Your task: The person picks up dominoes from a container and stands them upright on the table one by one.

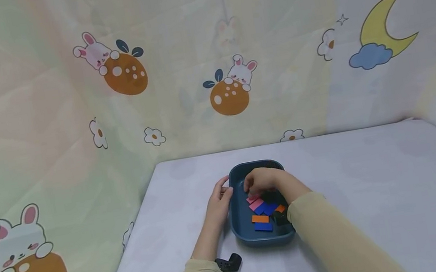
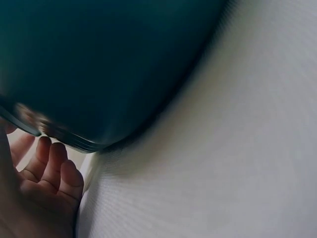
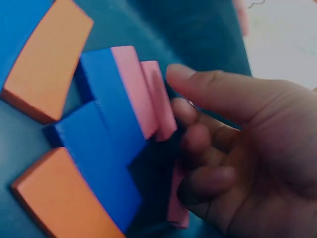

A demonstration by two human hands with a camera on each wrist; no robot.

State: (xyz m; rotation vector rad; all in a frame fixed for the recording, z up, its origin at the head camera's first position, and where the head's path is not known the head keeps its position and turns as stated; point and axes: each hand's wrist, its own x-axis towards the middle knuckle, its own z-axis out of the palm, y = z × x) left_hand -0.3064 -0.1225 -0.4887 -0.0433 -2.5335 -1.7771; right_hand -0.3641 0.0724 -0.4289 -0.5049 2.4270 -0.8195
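Observation:
A dark teal tray (image 1: 243, 233) with rounded corners holds several small flat blocks. My left hand (image 1: 218, 205) is at the tray's left side, its fingers loosely bent against the outer wall in the left wrist view. Inside the tray, my right hand (image 3: 257, 144) reaches over the blocks with bent fingers. Its thumb and index fingertips are close beside a pink block (image 3: 159, 101), with no block seen between them. Another pink block (image 3: 177, 203) is partly hidden by the lower fingers. Blue blocks (image 3: 111, 99) and orange blocks (image 3: 64, 193) lie nearby.
The tray stands on a white table (image 1: 382, 185). A printed curtain (image 1: 172, 66) hangs behind and to the left. Black wrist devices are strapped on both arms; the left one (image 1: 230, 263) is close to the tray's front corner.

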